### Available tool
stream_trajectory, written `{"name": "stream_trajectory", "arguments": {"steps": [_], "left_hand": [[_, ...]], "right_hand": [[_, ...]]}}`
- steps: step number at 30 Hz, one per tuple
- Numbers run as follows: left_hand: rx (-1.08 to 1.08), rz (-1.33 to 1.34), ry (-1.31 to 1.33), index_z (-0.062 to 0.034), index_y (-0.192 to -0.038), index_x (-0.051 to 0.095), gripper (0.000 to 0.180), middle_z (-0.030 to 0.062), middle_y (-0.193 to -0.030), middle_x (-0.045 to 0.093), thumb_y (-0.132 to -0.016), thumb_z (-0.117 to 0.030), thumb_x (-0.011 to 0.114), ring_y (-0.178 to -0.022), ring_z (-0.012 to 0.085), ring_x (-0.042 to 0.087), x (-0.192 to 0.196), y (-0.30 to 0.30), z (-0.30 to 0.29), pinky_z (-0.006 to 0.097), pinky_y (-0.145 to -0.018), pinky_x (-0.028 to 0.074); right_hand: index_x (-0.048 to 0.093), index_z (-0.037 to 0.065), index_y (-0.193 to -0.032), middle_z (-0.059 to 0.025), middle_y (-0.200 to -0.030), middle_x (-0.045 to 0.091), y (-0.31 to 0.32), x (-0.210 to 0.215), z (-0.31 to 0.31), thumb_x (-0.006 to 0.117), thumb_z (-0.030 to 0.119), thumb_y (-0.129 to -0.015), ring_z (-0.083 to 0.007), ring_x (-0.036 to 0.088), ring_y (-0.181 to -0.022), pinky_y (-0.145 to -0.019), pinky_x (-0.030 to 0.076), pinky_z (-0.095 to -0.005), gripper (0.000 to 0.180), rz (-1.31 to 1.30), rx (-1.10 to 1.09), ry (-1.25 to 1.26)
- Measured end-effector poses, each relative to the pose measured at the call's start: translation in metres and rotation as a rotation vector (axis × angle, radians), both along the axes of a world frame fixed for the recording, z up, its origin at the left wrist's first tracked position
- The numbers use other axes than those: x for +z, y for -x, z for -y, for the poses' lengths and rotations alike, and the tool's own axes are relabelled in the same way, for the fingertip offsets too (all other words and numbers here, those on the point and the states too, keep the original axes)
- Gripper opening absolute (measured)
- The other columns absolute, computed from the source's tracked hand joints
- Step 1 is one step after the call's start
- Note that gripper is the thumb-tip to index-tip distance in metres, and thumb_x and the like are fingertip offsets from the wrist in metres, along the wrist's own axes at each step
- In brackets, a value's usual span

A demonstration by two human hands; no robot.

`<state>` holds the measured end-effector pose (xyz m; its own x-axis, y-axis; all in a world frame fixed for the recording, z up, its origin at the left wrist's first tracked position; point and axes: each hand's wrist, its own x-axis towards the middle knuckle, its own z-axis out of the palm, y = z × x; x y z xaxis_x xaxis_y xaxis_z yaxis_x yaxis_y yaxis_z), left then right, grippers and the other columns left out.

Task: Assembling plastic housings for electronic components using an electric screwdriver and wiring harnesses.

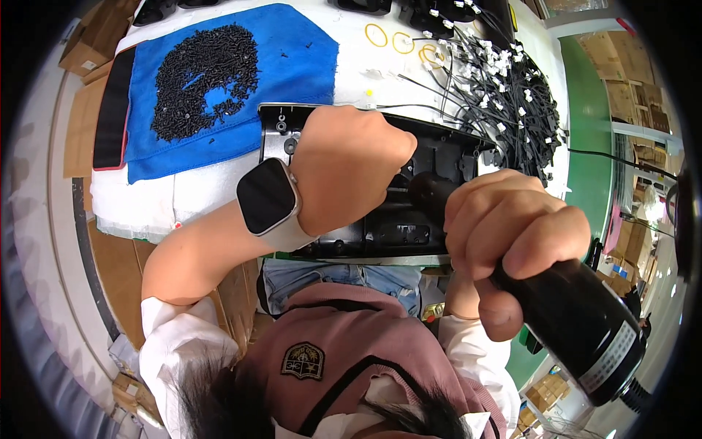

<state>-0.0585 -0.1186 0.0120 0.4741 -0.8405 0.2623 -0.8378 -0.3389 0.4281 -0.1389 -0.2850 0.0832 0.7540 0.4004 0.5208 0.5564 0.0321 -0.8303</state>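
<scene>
My right hand (515, 223) is wrapped round a black electric screwdriver (578, 322). Its dark front end slants down to the left, over a shallow black plastic housing (409, 238) with moulded ribs and posts. Across the left part of that housing reaches my left hand (351, 164), back up and fingers curled, close to the front of the screwdriver. Its fingertips, and whatever they may hold, are hidden under the hand. The driver's tip is also out of sight.
A blue cloth (300, 55) at the far left bears a heap of small black screws (208, 66). Beside it lies a flat black slab (115, 110). Black cables with white connectors (504, 80) pile up at the far right, near yellow rings (376, 35). Cardboard boxes (102, 44) stand left.
</scene>
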Motion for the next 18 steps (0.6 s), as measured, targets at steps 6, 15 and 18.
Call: {"name": "stream_trajectory", "arguments": {"steps": [6, 15, 18], "left_hand": [[-0.012, -0.045, -0.060, -0.0093, -0.073, 0.061, 0.015, 0.0104, -0.061, 0.060, -0.075, -0.016, 0.074, -0.062, 0.0326, 0.062, 0.005, -0.002, 0.000, 0.043, -0.055, 0.045], [-0.006, 0.047, 0.024, -0.0069, -0.078, 0.064, 0.009, 0.0104, -0.082, 0.064, -0.078, -0.014, 0.069, -0.079, 0.0295, 0.064, 0.015, -0.004, -0.013, 0.041, -0.064, 0.050], [0.274, 0.277, 0.308, -0.0073, -0.081, 0.066, 0.009, 0.0089, -0.080, 0.062, -0.079, -0.015, 0.070, -0.079, 0.0296, 0.064, 0.021, -0.026, -0.040, 0.040, -0.065, 0.051]], "right_hand": [[0.045, 0.013, -0.094, 0.0010, -0.063, 0.054, -0.002, -0.007, -0.003, 0.076, 0.016, -0.078, -0.0145, 0.053, -0.043, -0.045, 0.044, -0.0298, 0.035, 0.043, -0.052, -0.041], [0.050, 0.007, -0.102, -0.0025, -0.066, 0.058, 0.012, -0.013, -0.010, 0.082, 0.021, -0.077, -0.0192, 0.057, -0.048, -0.048, 0.047, -0.0324, 0.042, 0.144, -0.194, -0.252], [0.049, 0.009, -0.102, -0.0001, -0.067, 0.059, 0.025, -0.004, 0.004, 0.082, 0.031, -0.079, -0.0158, 0.056, -0.045, -0.044, 0.045, -0.0295, 0.046, 0.184, -0.206, -0.368]]}}
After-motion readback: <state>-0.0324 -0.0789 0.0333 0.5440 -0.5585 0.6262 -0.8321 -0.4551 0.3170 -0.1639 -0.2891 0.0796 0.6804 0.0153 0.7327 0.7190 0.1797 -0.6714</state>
